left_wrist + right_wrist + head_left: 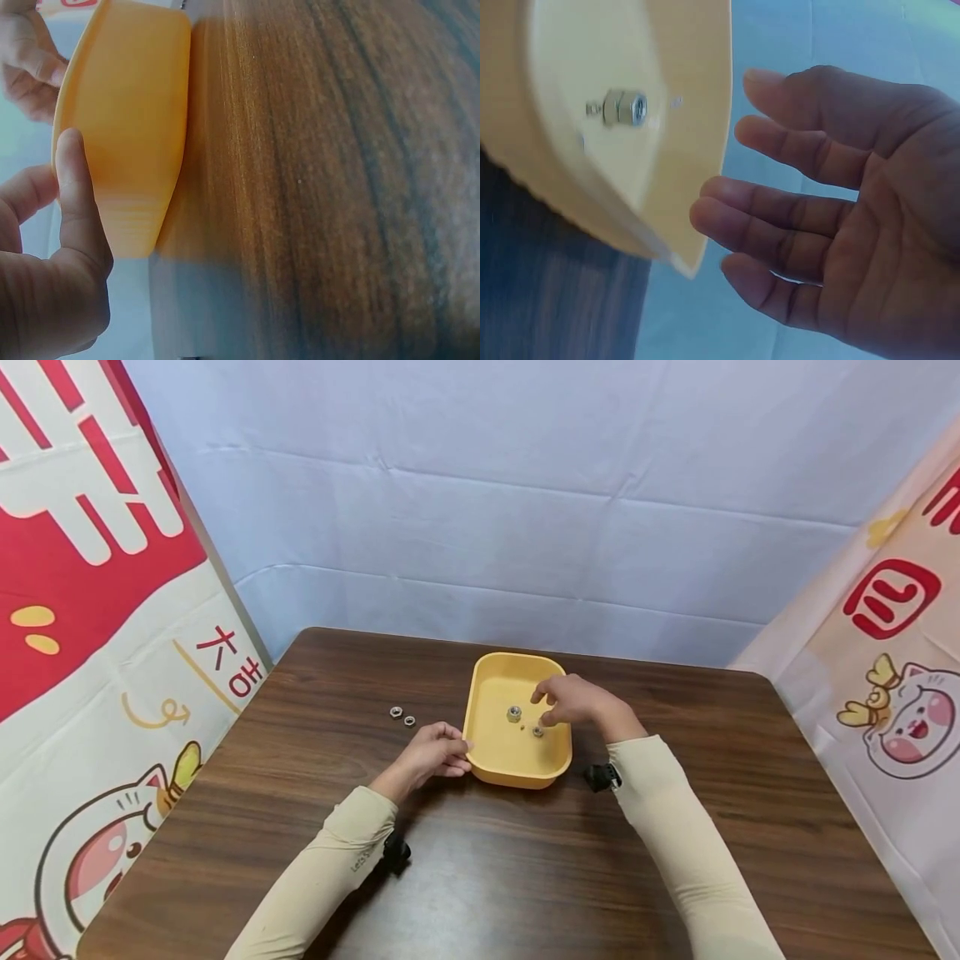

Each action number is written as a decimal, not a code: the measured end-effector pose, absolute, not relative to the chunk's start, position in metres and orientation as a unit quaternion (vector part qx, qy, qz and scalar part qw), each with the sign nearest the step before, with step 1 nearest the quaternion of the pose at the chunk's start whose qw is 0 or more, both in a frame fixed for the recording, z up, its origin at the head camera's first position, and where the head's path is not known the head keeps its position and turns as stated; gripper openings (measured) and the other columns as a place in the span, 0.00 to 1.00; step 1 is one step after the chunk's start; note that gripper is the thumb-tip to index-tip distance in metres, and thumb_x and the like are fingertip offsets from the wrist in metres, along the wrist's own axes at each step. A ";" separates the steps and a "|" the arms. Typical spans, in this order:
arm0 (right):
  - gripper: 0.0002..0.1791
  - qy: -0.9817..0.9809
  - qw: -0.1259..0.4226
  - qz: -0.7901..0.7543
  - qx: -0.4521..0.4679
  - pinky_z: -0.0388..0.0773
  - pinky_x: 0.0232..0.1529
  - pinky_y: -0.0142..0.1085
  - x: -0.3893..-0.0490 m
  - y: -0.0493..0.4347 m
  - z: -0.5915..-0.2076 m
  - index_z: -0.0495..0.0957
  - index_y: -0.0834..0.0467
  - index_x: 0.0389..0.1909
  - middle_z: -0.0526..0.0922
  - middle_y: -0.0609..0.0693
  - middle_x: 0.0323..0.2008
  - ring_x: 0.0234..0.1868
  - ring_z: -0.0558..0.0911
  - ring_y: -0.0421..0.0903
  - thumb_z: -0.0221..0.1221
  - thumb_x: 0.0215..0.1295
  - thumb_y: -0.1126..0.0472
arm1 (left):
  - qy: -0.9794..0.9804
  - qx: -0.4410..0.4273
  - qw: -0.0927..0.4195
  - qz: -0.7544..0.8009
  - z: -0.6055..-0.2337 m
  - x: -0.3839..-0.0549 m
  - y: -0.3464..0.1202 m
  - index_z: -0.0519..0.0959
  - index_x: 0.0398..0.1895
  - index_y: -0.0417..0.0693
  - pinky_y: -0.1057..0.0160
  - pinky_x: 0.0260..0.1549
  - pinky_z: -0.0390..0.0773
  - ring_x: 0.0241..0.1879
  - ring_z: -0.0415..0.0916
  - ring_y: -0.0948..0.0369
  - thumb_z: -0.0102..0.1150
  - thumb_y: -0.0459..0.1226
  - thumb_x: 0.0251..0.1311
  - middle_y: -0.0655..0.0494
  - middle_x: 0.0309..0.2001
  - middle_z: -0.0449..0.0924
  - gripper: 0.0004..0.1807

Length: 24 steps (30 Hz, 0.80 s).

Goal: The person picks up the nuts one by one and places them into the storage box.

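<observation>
A yellow plastic tray (517,775) stands on the table. At its near left corner my left hand (437,752) pinches the rim, one finger (75,176) lying against the outer wall in the left wrist view. Over the tray's right side hovers my right hand (573,700), its fingers spread and slightly bent with nothing between them. Inside the tray lie a larger metal nut (513,714), a smaller nut (537,732) and a tiny piece too small to tell. Two more nuts, one larger (396,712) and one smaller (409,721), rest on the table left of the tray.
The dark wood-grain table (480,868) extends around the tray, its back edge just behind it. A pale cloth (480,527) hangs beyond that edge, and printed cloths hang at both sides. Each wrist carries a small black device (600,777).
</observation>
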State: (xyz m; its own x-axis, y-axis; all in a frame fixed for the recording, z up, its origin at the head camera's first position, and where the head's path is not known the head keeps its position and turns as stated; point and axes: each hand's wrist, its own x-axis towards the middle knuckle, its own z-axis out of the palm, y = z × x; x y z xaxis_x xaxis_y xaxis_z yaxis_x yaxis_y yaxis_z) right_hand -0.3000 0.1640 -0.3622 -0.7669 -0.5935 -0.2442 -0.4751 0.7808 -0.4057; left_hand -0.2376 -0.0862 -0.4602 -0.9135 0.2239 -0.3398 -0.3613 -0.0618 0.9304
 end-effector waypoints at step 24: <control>0.23 0.939 0.169 -0.181 -0.238 0.75 0.44 0.50 -0.283 0.232 -0.366 0.77 0.62 0.49 0.79 0.58 0.42 0.46 0.76 0.57 0.67 0.52 0.60 | 0.652 -0.049 0.200 0.730 -0.461 -0.238 -0.087 0.66 0.38 0.36 0.66 0.20 0.80 0.19 0.78 0.59 0.56 0.26 0.57 0.46 0.22 0.76 0.10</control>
